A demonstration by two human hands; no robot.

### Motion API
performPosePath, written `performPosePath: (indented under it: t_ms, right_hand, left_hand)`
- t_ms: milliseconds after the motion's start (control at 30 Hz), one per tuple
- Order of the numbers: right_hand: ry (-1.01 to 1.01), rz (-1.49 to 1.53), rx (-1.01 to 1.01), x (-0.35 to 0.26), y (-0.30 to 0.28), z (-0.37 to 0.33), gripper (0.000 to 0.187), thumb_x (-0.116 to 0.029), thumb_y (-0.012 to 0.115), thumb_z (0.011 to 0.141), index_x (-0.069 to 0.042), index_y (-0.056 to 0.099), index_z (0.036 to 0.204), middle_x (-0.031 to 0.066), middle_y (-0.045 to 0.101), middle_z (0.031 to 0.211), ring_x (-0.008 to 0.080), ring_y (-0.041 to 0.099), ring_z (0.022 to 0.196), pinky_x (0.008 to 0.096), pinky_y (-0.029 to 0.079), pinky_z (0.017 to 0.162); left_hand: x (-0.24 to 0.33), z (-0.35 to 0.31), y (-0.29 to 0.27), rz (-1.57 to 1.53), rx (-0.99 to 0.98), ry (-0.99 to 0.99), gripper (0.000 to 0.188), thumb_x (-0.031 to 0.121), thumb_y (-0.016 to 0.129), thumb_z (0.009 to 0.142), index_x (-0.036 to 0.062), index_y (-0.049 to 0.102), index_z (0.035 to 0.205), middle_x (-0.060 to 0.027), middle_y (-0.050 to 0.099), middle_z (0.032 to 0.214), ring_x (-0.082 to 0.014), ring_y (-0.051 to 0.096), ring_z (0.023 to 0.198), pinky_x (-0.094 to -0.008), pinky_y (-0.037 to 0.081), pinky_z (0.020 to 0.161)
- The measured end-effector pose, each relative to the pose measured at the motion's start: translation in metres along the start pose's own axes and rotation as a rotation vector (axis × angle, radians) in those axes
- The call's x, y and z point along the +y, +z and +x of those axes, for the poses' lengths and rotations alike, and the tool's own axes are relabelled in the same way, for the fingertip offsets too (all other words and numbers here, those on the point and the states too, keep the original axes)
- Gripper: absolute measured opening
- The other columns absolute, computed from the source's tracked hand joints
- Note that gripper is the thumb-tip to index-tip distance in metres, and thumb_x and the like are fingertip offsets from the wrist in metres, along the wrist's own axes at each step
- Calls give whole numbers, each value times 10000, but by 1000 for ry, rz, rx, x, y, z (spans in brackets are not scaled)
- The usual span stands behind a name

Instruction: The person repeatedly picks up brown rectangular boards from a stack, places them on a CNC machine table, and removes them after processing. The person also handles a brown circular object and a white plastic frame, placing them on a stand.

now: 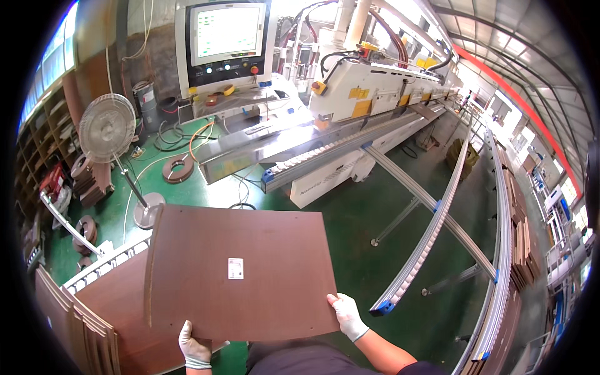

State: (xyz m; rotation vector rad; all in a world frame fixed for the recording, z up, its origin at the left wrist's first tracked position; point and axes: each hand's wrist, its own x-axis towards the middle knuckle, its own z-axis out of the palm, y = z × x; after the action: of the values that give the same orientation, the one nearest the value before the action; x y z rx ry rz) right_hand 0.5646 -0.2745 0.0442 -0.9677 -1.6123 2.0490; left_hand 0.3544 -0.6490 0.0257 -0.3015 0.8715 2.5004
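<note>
A flat reddish-brown wood panel point(269, 244) is held out in front of me, its broad face up, with a small white label point(235, 269) near the middle. Small dark holes show near its corners. My left hand point(194, 347), in a white glove, grips the near edge at the left, thumb on top and fingers hidden beneath. At the near right corner, my gloved right hand point(347, 317) closes on the panel's side edge, thumb over the face. Below the panel's left side lies another brown panel point(119, 300).
A long white edge-banding machine point(369, 94) with a roller rail point(350, 144) runs ahead. Metal support rails point(431, 244) stand to the right. A control screen point(226, 34), a floor fan point(107, 128) and banding coils point(178, 169) are at the left. Stacked panels point(78, 331) sit near left.
</note>
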Motion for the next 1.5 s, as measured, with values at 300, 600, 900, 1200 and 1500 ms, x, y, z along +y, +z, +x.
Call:
performPosePath:
  t_ms: [300, 600, 900, 1200, 1500]
  right_hand:
    - [-58, -199, 113, 5, -52, 129, 401, -371, 610, 1048, 22, 683, 1011, 0, 674, 849, 60, 571, 761, 243, 484, 696]
    - [-134, -582, -60, -74, -58, 367, 367, -356, 643, 1025, 4, 698, 978, -38, 645, 825, 50, 518, 758, 257, 449, 674]
    - [-4, -623, -144, -130, -7, 514, 386, -389, 663, 988, -22, 682, 872, -2, 617, 724, 90, 531, 693, 323, 469, 642]
    - [428, 106, -261, -126, -98, 615, 631, -590, 461, 1031, -41, 583, 1320, 132, 695, 1216, 239, 686, 1047, 390, 542, 914]
    - [592, 1052, -266, -116, -63, 547, 538, -340, 718, 926, -108, 560, 1385, 50, 616, 1398, 285, 563, 1292, 476, 431, 1113]
  left_hand:
    - [-27, 108, 52, -62, 82, 56, 477, 408, 613, 991, 102, 585, 1356, -61, 630, 1352, -283, 570, 1257, -496, 433, 1081]
    - [-93, 198, 72, -246, 165, -73, 469, 361, 607, 1020, 86, 554, 1397, -79, 612, 1384, -308, 558, 1278, -504, 408, 1126]
    - [-108, 253, 100, -414, 677, -527, 583, 503, 570, 1021, 58, 551, 1397, -17, 553, 761, -117, 426, 458, -258, 323, 373]
    - [-132, 278, 241, -281, 530, -225, 155, 185, 580, 1048, 37, 544, 1021, -38, 563, 848, -157, 493, 735, -392, 526, 913]
    - [-178, 315, 265, -273, 398, -248, 377, 291, 562, 1033, -9, 566, 1261, -143, 677, 1223, -279, 644, 1056, -419, 533, 949]
